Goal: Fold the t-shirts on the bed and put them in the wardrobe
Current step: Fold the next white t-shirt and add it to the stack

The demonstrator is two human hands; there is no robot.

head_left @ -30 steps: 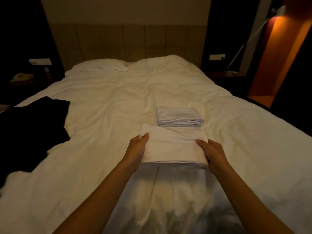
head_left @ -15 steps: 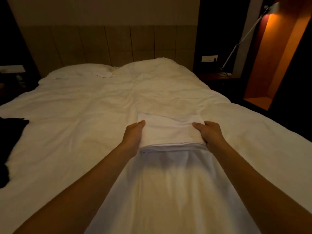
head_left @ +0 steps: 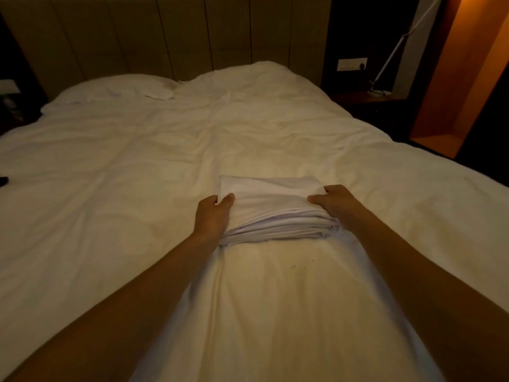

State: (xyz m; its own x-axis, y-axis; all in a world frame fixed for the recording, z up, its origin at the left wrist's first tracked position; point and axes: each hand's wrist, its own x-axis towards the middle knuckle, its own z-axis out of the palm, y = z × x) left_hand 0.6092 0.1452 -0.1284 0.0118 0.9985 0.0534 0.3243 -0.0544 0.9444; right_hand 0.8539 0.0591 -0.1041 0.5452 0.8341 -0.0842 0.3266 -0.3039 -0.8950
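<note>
1. Since a second ago the white folded t-shirt has been set on top of the grey folded one, so that a single stack of folded t-shirts [head_left: 271,208] is now seen; the view has also swung right, and the dark garment at the bed's left edge has been reduced to a sliver [head_left: 3,180].
2. The stack is lying on the bed [head_left: 137,166], roughly midway between its left and right edges and nearer the foot than the headboard [head_left: 176,37].
3. The stack's left side is gripped by the left hand [head_left: 212,216], thumb on top and fingers seemingly tucked beneath; the right side is gripped likewise by the right hand [head_left: 334,201], though the undersides are hidden.
4. The folding of these shirts is judged finished; the step in hand appears to be the gathering of the stack for carrying.
5. For the next move an even lift from both sides would be called for, with the layers pinched together so the loose front edges are not spilled, followed by a turn towards the wardrobe, which is not in view.
6. Pillows [head_left: 110,86] are lying by the headboard; a lamp [head_left: 396,48] is standing on the nightstand beyond the bed's right edge.
7. Nothing is seen obstructing the lift; the dark garment may remain to be folded.
</note>
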